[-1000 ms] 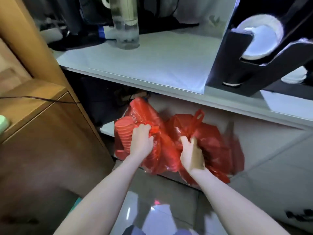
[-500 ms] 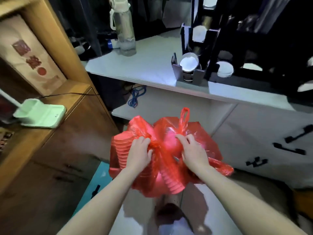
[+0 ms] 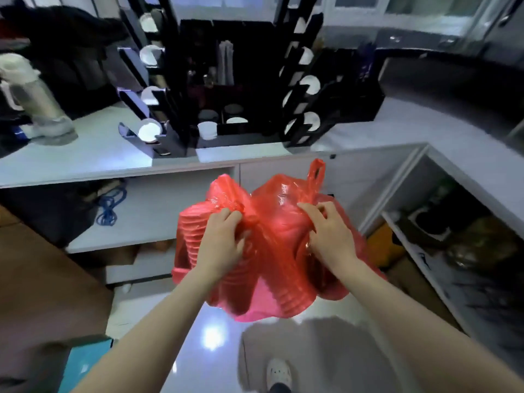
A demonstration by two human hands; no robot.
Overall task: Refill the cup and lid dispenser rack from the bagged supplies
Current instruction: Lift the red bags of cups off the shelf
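Observation:
I hold a red plastic bag (image 3: 272, 268) in the air below the counter edge; ribbed stacks of cups show through its thin film. My left hand (image 3: 222, 242) grips the bunched plastic on the bag's left side. My right hand (image 3: 329, 232) pinches the plastic near a loose handle loop on the right. The black cup and lid dispenser rack (image 3: 235, 80) stands on the white counter (image 3: 85, 157) straight ahead, with white lids showing in its slanted side slots and a white cup (image 3: 207, 130) at its base.
A clear water bottle (image 3: 34, 100) stands at the counter's left. Open shelves under the counter hold a blue cord (image 3: 109, 205). At right an open cabinet (image 3: 453, 251) holds dark items. A wooden cabinet (image 3: 42, 279) is at left. My shoe (image 3: 279, 373) is on the glossy floor.
The bag has come out from under the counter and up, still in both hands. The view has risen and shifted right, so the whole rack now shows.

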